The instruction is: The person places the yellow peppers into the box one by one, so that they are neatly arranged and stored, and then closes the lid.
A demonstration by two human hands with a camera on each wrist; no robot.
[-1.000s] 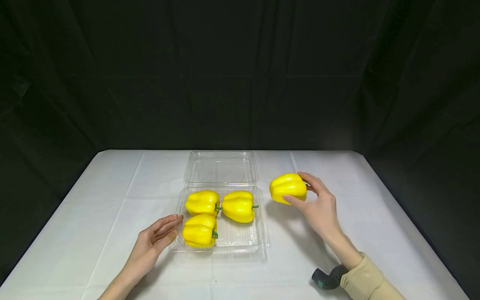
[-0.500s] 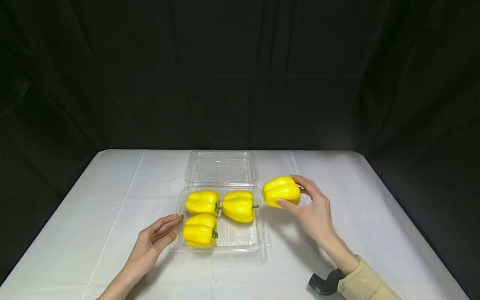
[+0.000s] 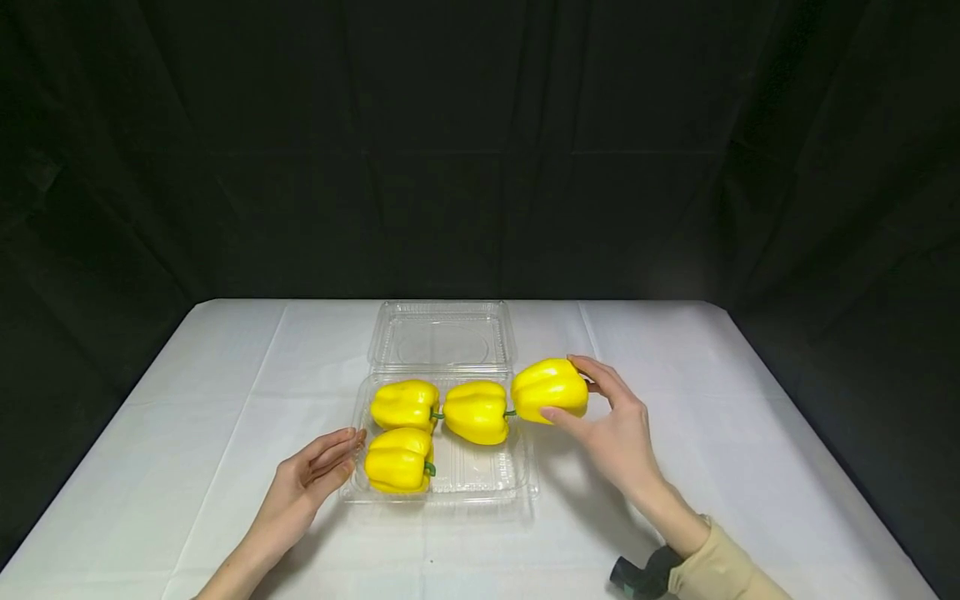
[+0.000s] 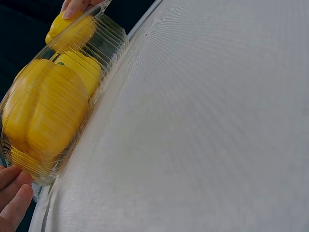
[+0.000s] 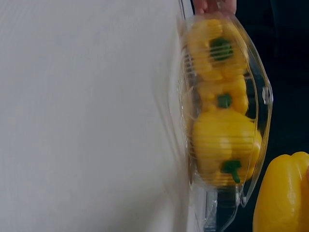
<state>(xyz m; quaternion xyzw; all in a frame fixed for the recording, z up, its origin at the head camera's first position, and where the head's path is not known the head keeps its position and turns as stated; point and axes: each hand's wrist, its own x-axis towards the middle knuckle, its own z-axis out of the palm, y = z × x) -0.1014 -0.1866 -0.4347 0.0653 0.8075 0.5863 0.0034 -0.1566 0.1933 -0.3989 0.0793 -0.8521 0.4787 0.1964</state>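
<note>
My right hand [image 3: 618, 433] holds a yellow bell pepper [image 3: 550, 389] between thumb and fingers, raised over the right edge of a clear plastic clamshell container [image 3: 480, 492]. Inside lie three more yellow bell peppers: one at the back left [image 3: 403, 405], one at the back right [image 3: 476, 413], one at the front left [image 3: 396, 462]. Their green stems point right. At the container's left wall, the fingertips of my left hand [image 3: 303, 475] touch the side, fingers loosely extended. Through the ribbed wall, the left wrist view shows a near pepper [image 4: 46, 108] and the left fingers [image 4: 14, 191] against the end.
The container's hinged lid [image 3: 442, 333] lies folded back behind it. A white cloth [image 3: 180, 417] covers the table, and a black curtain [image 3: 465, 167] hangs behind. A dark curved object [image 3: 637, 577] shows at my right sleeve [image 3: 723, 567].
My right hand has carried its bell pepper leftward and slightly nearer, from beside the container to over its right edge. The left hand and the other peppers have stayed in place.
</note>
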